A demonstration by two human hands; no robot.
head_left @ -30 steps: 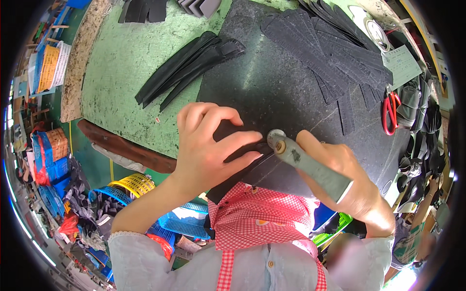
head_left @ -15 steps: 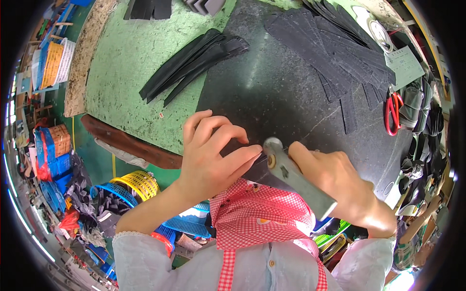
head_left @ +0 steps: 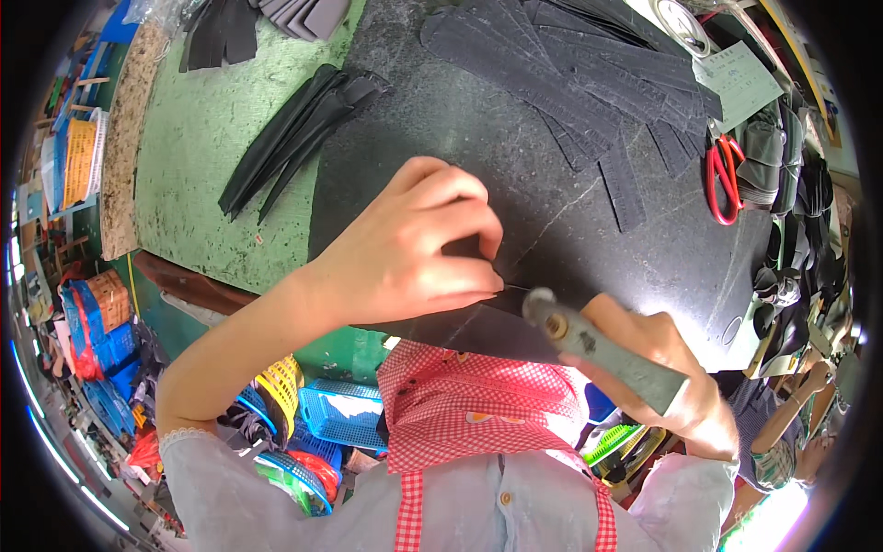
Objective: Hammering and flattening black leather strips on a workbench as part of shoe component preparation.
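Observation:
My right hand (head_left: 667, 340) is closed around a hammer (head_left: 607, 350) with a worn grey metal head; the handle is mostly hidden by the hand. The hammer's narrow end is just right of my left fingertips, apart from them, over the front edge of the dark slab (head_left: 405, 138). My left hand (head_left: 423, 239) is bent over the slab, its fingers curled and thumb pressed in a pinch. A thin dark edge shows at the fingertips, but what they hold is too hidden to name.
Black strips (head_left: 294, 138) lie on the green tabletop (head_left: 198, 166). A pile of stitched dark strips (head_left: 570, 83) covers the far slab. Red-handled scissors (head_left: 724, 179) and a paper slip (head_left: 740, 83) are at the right. Baskets (head_left: 342, 409) stand below the table; another person's arm (head_left: 791, 409) shows far right.
The view has shifted, so tabletop things appear farther left and up. My left fingers have curled in more. The hammer has moved right, widening its gap from my left fingertips.

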